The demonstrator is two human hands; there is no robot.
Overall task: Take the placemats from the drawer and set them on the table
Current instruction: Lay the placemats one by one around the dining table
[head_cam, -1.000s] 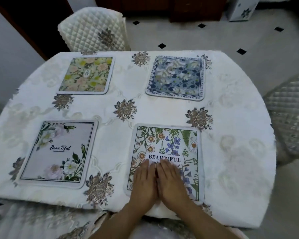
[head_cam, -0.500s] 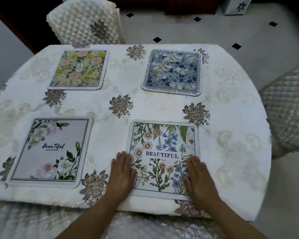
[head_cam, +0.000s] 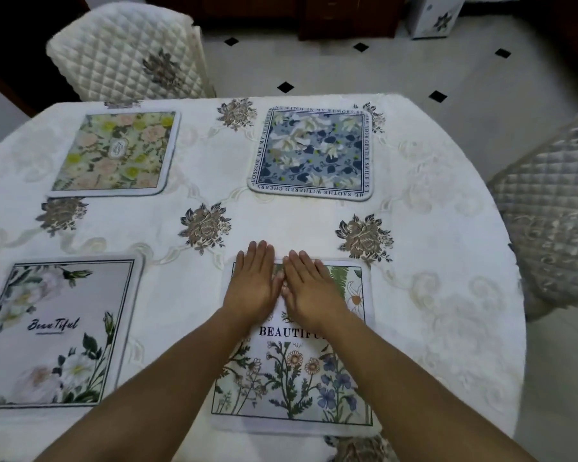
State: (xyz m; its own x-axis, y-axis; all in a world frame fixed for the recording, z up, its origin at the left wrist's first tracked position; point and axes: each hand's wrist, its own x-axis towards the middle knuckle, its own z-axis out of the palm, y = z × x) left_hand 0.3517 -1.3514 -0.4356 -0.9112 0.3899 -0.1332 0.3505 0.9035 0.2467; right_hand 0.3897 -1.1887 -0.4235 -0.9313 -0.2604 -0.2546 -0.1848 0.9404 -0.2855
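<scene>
On the table (head_cam: 447, 228), four placemats are laid flat. Left hand (head_cam: 252, 283) and right hand (head_cam: 311, 288) are pressed open-palmed, side by side, on the wildflower placemat (head_cam: 291, 378); nothing is gripped.

4 placemats are laid out on a table (head_cam: 447, 248) covered by a white cloth with brown flower motifs. A wildflower placemat (head_cam: 294, 388) printed "BEAUTIFUL" is pressed at its far edge by the left hand (head_cam: 252, 288) and the right hand (head_cam: 311, 291), both flat, palms down, side by side and touching. A pale placemat (head_cam: 57, 331) lies near left, a yellow-pink placemat (head_cam: 117, 153) far left, a blue placemat (head_cam: 314, 155) far right. 2 quilted chairs, one (head_cam: 127, 51) beyond and one (head_cam: 554, 208) at right, are drawn up.
</scene>
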